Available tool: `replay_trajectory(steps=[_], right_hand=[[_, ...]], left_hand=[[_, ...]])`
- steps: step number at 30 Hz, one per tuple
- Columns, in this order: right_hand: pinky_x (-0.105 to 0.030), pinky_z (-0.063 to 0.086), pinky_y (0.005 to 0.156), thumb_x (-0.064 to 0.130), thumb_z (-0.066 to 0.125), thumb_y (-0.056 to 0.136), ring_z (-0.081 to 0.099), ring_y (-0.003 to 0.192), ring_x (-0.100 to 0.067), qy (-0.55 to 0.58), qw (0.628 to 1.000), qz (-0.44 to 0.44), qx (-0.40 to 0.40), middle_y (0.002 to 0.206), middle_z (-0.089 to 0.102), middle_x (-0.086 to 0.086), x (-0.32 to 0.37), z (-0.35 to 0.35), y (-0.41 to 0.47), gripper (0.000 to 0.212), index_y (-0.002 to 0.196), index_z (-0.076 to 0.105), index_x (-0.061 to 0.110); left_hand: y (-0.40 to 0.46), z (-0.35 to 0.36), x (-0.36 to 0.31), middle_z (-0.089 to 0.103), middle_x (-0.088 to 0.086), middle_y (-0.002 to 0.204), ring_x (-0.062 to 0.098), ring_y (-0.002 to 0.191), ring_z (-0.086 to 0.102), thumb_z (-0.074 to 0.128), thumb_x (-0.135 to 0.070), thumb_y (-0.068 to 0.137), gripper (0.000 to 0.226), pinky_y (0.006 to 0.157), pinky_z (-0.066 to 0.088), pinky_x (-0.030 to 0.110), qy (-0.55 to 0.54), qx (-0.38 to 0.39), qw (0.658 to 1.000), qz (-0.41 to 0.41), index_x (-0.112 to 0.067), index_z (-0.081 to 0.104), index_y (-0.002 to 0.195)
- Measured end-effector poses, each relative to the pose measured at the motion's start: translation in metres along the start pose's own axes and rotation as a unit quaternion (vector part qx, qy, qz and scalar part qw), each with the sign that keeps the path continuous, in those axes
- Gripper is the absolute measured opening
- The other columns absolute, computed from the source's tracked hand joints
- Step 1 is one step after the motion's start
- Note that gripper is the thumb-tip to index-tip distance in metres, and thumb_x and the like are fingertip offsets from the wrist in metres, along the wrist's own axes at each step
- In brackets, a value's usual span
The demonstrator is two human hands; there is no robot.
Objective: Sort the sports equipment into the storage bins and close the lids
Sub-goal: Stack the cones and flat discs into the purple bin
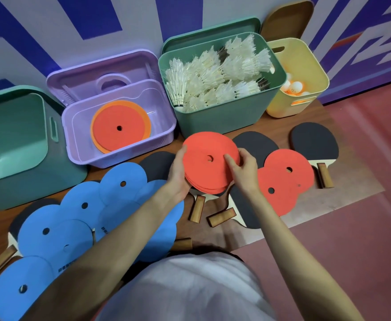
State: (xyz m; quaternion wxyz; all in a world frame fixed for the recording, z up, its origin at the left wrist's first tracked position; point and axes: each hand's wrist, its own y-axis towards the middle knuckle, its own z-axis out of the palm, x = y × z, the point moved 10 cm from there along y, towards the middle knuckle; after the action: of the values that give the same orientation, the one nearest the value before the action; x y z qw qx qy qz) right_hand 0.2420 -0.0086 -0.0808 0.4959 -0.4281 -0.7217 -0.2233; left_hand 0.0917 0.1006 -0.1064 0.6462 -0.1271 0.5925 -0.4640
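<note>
Gripping a stack of red discs [209,163] from both sides, the two hands are held above the floor just in front of the shuttlecock bin [222,112], which serves as the landmark for what follows. The stack's left edge and underside are cupped by the left hand [178,172], its fingers curled beneath; the right edge is pinched by the right hand [243,167], with the thumb laid across the top disc near its centre hole. The shuttlecock bin, green and heaped with white feathered shuttlecocks [220,75], is stood open with its lid [210,31] propped behind it against the wall. Immediately to its left a purple bin [164,133] is seen, lid raised at the back, with a red disc on an orange one [120,126] lying flat inside. Further left again, a large green bin [16,144] is open. To the right of the shuttlecock bin a yellow bin [305,56] is placed, holding orange and white table-tennis balls [294,88]. In front of the shuttlecock bin and to its right, more red discs [282,181] are spread on the floor, overlapping black-faced paddles [314,142] with wooden handles. In front and to its left, a spread of blue discs [83,223] is laid over further paddles, partly crossed by the left forearm.
</note>
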Motion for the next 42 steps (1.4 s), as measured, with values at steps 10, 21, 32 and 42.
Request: replay_trajectory(steps=[10, 21, 32, 42], right_hand=[[-0.038, 0.043, 0.085, 0.026, 0.059, 0.088, 0.054, 0.099, -0.031, -0.129, 0.982, 0.112, -0.079, 0.100, 0.058, -0.015, -0.079, -0.052, -0.031, 0.034, 0.113, 0.060, 0.003], [-0.044, 0.031, 0.096, 0.020, 0.078, 0.073, 0.040, 0.115, -0.046, -0.279, 0.913, 0.277, -0.110, 0.123, 0.043, -0.033, -0.148, -0.104, -0.074, 0.075, 0.126, 0.034, -0.010], [-0.034, 0.031, 0.064, 0.016, 0.032, 0.103, 0.054, 0.078, -0.037, -0.204, 0.960, 0.148, -0.120, 0.084, 0.056, -0.017, -0.113, -0.120, -0.060, 0.026, 0.101, 0.049, -0.003], [-0.029, 0.037, 0.065, 0.020, 0.044, 0.096, 0.044, 0.070, -0.013, 0.144, 0.971, 0.075, -0.176, 0.076, 0.051, 0.004, -0.060, -0.111, -0.037, 0.023, 0.083, 0.059, 0.031]], left_hand=[[-0.003, 0.006, 0.017, 0.069, 0.004, 0.099, 0.022, 0.090, 0.065, 0.048, -0.042, 0.098, 0.032, 0.079, 0.053, 0.038, 0.038, 0.008, 0.999, -0.023, -0.018, 0.059, 0.115], [-0.004, 0.014, 0.029, 0.068, 0.008, 0.111, 0.027, 0.099, 0.065, 0.053, -0.048, 0.094, 0.036, 0.089, 0.053, 0.048, 0.103, 0.008, 0.994, -0.043, -0.023, 0.059, 0.118], [0.001, 0.002, 0.023, 0.066, 0.009, 0.117, 0.025, 0.100, 0.063, 0.050, -0.047, 0.095, 0.047, 0.076, 0.052, 0.034, 0.153, -0.031, 0.988, 0.005, -0.015, 0.057, 0.130], [0.001, -0.017, 0.017, 0.071, 0.005, 0.109, 0.025, 0.101, 0.066, 0.045, -0.064, 0.090, 0.049, 0.090, 0.053, 0.042, 0.114, -0.065, 0.991, 0.008, -0.024, 0.064, 0.110]])
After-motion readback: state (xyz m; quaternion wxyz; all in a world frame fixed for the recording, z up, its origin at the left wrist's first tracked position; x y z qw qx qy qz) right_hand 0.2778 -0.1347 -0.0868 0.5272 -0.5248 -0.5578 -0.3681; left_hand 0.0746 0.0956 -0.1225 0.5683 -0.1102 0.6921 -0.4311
